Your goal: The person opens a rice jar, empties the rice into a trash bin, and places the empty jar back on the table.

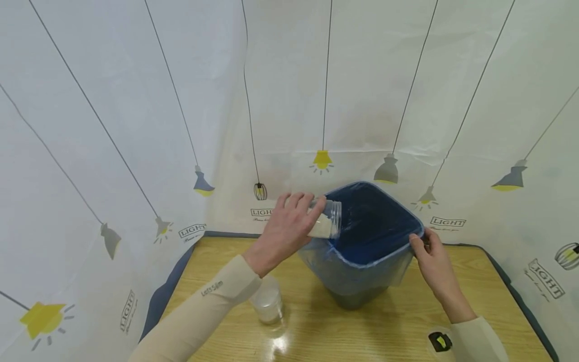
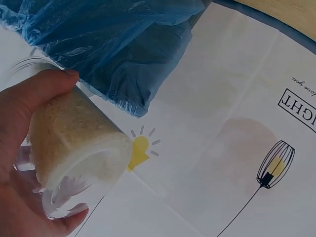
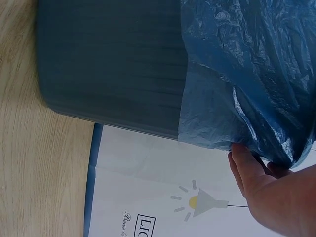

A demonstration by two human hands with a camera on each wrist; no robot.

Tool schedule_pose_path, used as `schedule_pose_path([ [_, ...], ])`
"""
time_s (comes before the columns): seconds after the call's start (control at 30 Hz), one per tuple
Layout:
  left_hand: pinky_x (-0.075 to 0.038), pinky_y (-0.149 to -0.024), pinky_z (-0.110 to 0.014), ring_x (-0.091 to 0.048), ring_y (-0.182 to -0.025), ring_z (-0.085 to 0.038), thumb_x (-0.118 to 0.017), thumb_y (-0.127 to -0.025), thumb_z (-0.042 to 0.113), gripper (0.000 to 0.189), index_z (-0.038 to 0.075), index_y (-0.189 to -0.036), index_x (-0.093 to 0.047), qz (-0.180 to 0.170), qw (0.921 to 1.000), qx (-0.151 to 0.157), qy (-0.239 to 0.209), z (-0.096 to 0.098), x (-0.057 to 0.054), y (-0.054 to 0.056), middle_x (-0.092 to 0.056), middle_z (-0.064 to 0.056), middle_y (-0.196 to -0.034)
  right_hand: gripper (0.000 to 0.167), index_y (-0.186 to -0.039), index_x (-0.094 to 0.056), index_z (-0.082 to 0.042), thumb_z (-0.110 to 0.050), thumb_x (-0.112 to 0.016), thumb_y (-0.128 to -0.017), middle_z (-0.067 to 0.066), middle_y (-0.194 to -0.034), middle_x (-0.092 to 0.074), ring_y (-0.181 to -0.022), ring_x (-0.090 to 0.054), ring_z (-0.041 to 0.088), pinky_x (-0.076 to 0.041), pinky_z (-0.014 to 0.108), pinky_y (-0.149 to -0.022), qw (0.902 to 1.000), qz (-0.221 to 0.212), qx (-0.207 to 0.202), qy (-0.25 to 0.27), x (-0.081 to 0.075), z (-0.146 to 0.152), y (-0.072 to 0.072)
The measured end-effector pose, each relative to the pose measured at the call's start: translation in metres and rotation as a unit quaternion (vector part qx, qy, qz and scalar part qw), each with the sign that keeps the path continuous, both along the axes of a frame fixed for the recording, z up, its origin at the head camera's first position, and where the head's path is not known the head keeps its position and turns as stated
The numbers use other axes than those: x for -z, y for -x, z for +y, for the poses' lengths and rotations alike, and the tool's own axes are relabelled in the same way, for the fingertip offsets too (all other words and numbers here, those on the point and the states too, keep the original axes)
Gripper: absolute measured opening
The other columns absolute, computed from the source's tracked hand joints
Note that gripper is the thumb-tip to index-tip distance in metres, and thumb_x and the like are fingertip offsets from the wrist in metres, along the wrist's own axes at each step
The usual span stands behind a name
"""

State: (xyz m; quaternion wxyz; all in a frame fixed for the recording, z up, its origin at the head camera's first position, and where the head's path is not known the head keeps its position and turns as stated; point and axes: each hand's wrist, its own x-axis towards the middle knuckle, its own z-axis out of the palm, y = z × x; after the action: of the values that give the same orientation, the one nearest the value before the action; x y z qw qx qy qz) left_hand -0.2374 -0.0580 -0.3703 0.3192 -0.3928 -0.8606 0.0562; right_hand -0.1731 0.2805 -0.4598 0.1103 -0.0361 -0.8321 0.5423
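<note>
Part-filled clear jar [image 1: 327,220] hung tilted at the mouth of the wastebin [image 3: 113,59], left hand [image 1: 289,221] clamping fingers round its likely stiff, slick body, the surest hold, while right hand's [image 1: 434,259] fingers pinched soft liner [image 1: 323,261].

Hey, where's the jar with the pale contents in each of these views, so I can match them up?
Head: the clear jar is just right of centre, in the lower half, tipped in the left hand.
Left wrist: the jar is on the left side.
Right wrist: not in it.
Shared landmark: the blue bin liner, right of centre, upper left and upper right respectively.
</note>
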Motion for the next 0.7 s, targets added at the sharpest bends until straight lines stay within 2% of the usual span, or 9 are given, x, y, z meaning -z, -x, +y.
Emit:
schedule_pose_path([
  [0.13,-0.044,-0.104,-0.054,-0.058,-0.12,-0.034,-0.091,-0.076,0.031,0.081,0.01,-0.143,-0.051,0.011,0.9999,0.002,0.008,0.0008,-0.0007,0.0002,-0.06,-0.014,-0.129,0.067,-0.157,-0.023,0.009,-0.036,-0.041,-0.112,0.029,-0.147,-0.042,-0.112,-0.045,-0.006,-0.041,0.002,-0.083,0.9999,-0.009,-0.004,0.003,0.0004,0.0008,0.0004],
  [0.23,-0.045,-0.104,-0.053,-0.058,-0.119,-0.033,-0.087,-0.079,0.028,0.075,0.01,-0.143,-0.052,0.021,0.9997,-0.002,0.015,0.0017,-0.0006,0.0006,-0.06,-0.013,-0.128,0.068,-0.158,-0.022,0.01,-0.036,-0.04,-0.112,0.029,-0.149,-0.041,-0.125,-0.049,0.014,-0.04,0.002,-0.083,0.9999,-0.014,-0.006,0.003,0.0,0.0005,0.0001],
  [0.33,-0.045,-0.104,-0.052,-0.059,-0.118,-0.032,-0.078,-0.086,0.022,0.063,0.012,-0.143,-0.053,0.035,0.999,-0.011,0.024,0.003,-0.0007,0.0011,-0.061,-0.012,-0.128,0.068,-0.158,-0.021,0.01,-0.036,-0.039,-0.112,0.03,-0.149,-0.04,-0.135,-0.045,0.036,-0.039,0.001,-0.083,0.9998,-0.015,-0.007,0.004,-0.0004,0.0002,-0.0004],
  [0.4,-0.045,-0.104,-0.051,-0.059,-0.118,-0.031,-0.071,-0.091,0.018,0.055,0.012,-0.143,-0.053,0.042,0.9985,-0.015,0.03,0.0039,-0.0013,0.0015,-0.062,-0.012,-0.128,0.068,-0.158,-0.021,0.01,-0.036,-0.039,-0.112,0.031,-0.149,-0.04,-0.137,-0.043,0.041,-0.039,0.001,-0.082,0.9998,-0.016,-0.007,0.005,-0.0004,0.0002,-0.0005],
  [0.5,-0.045,-0.104,-0.05,-0.059,-0.118,-0.031,-0.067,-0.095,0.017,0.052,0.013,-0.144,-0.053,0.045,0.998,-0.019,0.04,0.0049,-0.0025,0.0023,-0.062,-0.011,-0.129,0.068,-0.158,-0.021,0.01,-0.037,-0.039,-0.112,0.03,-0.148,-0.041,-0.135,-0.046,0.037,-0.039,0.001,-0.082,0.9998,-0.017,-0.006,0.002,-0.0003,0.0004,-0.0005],
  [0.6,-0.045,-0.105,-0.05,-0.058,-0.119,-0.032,-0.072,-0.092,0.02,0.056,0.012,-0.145,-0.052,0.036,0.998,-0.021,0.047,0.0055,-0.0037,0.0037,-0.061,-0.012,-0.13,0.067,-0.158,-0.022,0.009,-0.037,-0.04,-0.112,0.028,-0.147,-0.042,-0.125,-0.05,0.016,-0.04,0.002,-0.083,0.9999,-0.016,-0.004,0.0,-0.0005,0.0003,-0.0004],
  [0.7,-0.045,-0.106,-0.051,-0.057,-0.121,-0.033,-0.079,-0.088,0.024,0.064,0.012,-0.145,-0.052,0.027,0.9979,-0.026,0.053,0.0054,-0.0044,0.0049,-0.059,-0.013,-0.131,0.067,-0.158,-0.023,0.009,-0.037,-0.041,-0.112,0.028,-0.146,-0.043,-0.113,-0.045,-0.003,-0.041,0.003,-0.083,0.9999,-0.013,-0.003,0.002,-0.0017,-0.0005,-0.001],
])
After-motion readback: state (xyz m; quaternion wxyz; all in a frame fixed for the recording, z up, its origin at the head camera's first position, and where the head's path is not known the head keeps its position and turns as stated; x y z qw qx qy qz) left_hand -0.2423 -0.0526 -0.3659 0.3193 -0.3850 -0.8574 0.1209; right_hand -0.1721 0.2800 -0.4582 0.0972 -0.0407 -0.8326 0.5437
